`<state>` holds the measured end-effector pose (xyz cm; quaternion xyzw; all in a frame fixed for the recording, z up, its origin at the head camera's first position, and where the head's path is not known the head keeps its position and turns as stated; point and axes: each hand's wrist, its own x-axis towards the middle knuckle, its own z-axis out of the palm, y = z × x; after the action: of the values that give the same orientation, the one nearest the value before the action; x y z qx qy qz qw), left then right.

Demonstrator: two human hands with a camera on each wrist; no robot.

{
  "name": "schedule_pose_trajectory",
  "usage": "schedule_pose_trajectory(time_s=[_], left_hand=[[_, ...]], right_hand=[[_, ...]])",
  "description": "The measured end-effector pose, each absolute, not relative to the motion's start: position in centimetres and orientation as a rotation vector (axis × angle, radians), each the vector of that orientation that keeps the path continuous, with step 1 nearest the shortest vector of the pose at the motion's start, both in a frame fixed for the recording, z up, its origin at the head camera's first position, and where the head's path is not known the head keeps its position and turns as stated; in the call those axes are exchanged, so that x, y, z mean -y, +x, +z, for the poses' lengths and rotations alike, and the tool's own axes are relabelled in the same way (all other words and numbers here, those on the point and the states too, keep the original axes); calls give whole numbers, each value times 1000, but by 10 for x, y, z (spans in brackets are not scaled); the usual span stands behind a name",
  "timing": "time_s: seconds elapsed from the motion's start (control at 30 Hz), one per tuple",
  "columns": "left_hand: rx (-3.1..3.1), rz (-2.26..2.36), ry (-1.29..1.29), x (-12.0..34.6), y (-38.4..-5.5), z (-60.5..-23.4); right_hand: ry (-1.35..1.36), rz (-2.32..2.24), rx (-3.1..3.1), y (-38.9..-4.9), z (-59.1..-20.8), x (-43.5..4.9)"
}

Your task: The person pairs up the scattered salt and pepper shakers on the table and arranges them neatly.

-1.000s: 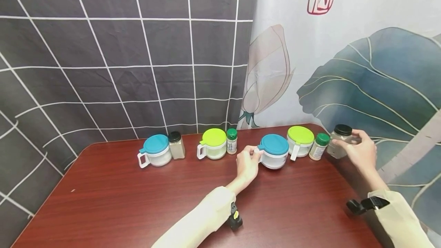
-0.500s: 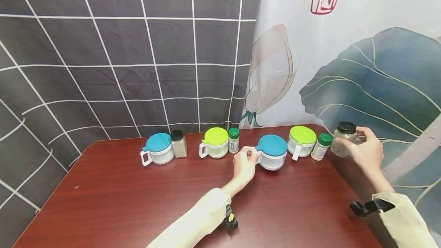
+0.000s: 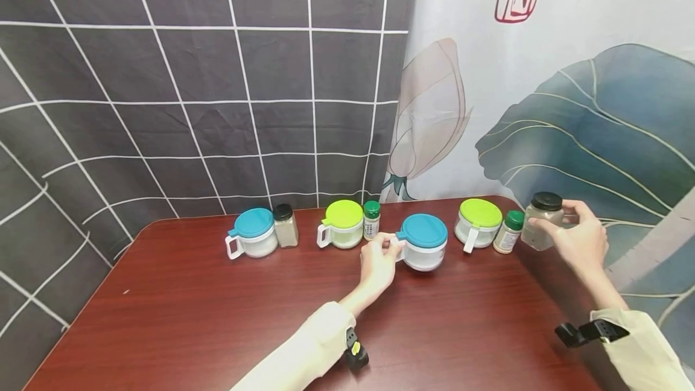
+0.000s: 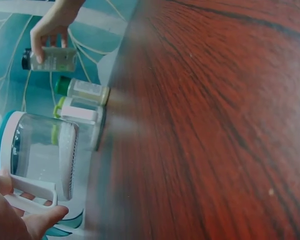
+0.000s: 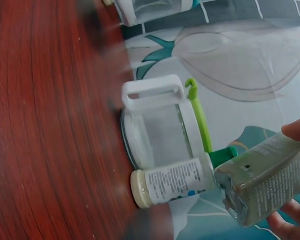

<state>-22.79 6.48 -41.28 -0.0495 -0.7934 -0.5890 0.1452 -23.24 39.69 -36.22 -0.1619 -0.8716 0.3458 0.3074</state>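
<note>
In the head view, my left hand (image 3: 377, 265) pinches the white handle of a clear seasoning jar with a blue lid (image 3: 423, 240). Its base hangs clear of the tabletop in the left wrist view. My right hand (image 3: 583, 235) grips a square spice bottle with a black cap (image 3: 545, 222) by its sides, raised at the table's right edge. The right wrist view shows that spice bottle (image 5: 262, 180) tilted, its base off the table. Between the hands stand a green-lidded seasoning jar (image 3: 478, 225) and a green-capped shaker bottle (image 3: 508, 232).
Left along the back edge of the red-brown table (image 3: 244, 312) stand another blue-lidded jar (image 3: 255, 233), a black-capped bottle (image 3: 285, 226), a green-lidded jar (image 3: 343, 225) and a green-capped shaker (image 3: 371, 221). Behind hang a dark grid-patterned cloth (image 3: 206, 77) and a printed floral cloth (image 3: 592, 119).
My left hand has carried the blue-lidded jar left and a little nearer, away from the green-lidded jar. My right hand has raised the black-capped bottle slightly. The head view has shifted a little.
</note>
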Motion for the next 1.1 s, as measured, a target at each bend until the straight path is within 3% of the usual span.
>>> schedule_pose_trajectory(time_s=[1.1], left_hand=[[2310,-1685,-140,-32,-214,-417]], right_hand=[[-216,897,2304,-217,-362,-359]])
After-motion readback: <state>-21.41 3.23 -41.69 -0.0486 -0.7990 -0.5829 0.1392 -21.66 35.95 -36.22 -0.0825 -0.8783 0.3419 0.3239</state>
